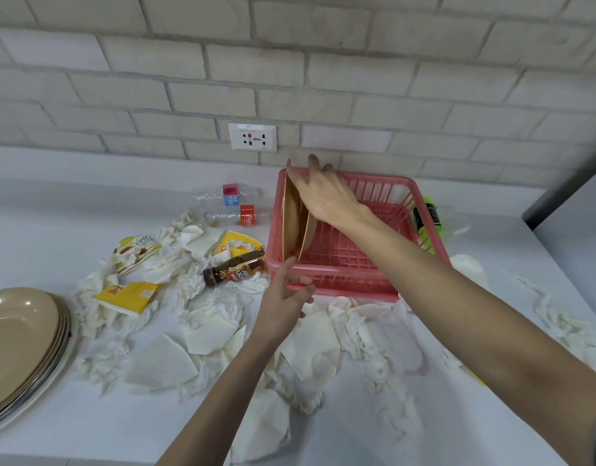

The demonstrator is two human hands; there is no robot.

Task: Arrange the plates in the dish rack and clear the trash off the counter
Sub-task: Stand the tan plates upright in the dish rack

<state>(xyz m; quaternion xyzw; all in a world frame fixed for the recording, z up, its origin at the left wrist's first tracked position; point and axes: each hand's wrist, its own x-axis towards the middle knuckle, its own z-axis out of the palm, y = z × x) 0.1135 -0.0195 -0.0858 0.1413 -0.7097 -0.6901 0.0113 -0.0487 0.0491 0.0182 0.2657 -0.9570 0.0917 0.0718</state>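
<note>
1. Your right hand (pixel 326 196) reaches across the pink dish rack (pixel 340 280). Thumb and fingers seem to pinch the top rims of the upright plates (pixel 291 216) at its left end, though the grip is partly hidden.
2. Your left hand (pixel 286 297), fingers straight and pressed together, touches the rack's near-left corner. Brace the rack with it and bring the tilted plate vertical, its lower rim seated in a slot.
3. Count of plates: two stand in the rack. A stack of plates (pixel 21 334), roughly five, waits on the counter (pixel 88 432) at far left.
4. Count of trash: two clear bottles (pixel 229 198), one brown bottle (pixel 234 268), one green bottle (pixel 429 218), three food packets (pixel 126 295), and tissues (pixel 162 364) beyond counting.
</note>
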